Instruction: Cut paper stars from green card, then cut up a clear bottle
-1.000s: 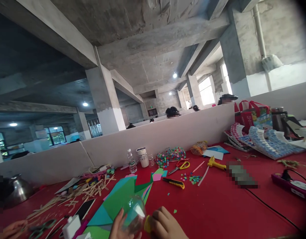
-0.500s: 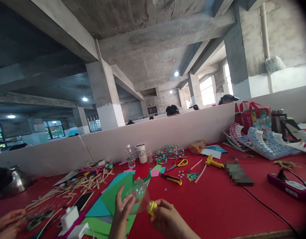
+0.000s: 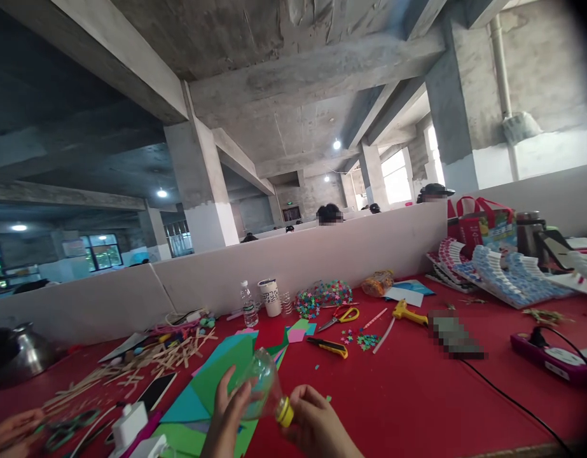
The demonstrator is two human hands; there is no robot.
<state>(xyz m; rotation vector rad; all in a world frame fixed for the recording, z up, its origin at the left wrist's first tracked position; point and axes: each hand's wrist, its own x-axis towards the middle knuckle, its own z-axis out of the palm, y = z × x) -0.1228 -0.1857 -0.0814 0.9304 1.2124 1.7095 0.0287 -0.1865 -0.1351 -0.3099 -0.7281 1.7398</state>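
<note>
A clear plastic bottle piece (image 3: 263,381) with a yellow cap (image 3: 285,412) is tilted, its neck pointing down to the right. My left hand (image 3: 226,410) is wrapped round its wide side, thumb toward me. At the capped end, my right hand (image 3: 319,420) has its fingers closed against the cap; its fingertips are partly hidden. Beneath the bottle lie green paper sheets (image 3: 221,372). Beyond my hands are a yellow-and-black utility knife (image 3: 327,346), yellow-handled scissors (image 3: 339,318) and small star pieces (image 3: 367,342).
A yellow glue gun (image 3: 408,312) lies right of the stars. At the back stand a water bottle (image 3: 248,305) and a white cup (image 3: 271,299). Wooden sticks (image 3: 179,353), a phone (image 3: 157,391) and white chargers (image 3: 130,421) are left. Another person's hand (image 3: 19,423) shows far left.
The bottle has tipped so its capped neck points further down, and the cap has moved slightly left and lower. Both hands stay on it. The view has shifted slightly.
</note>
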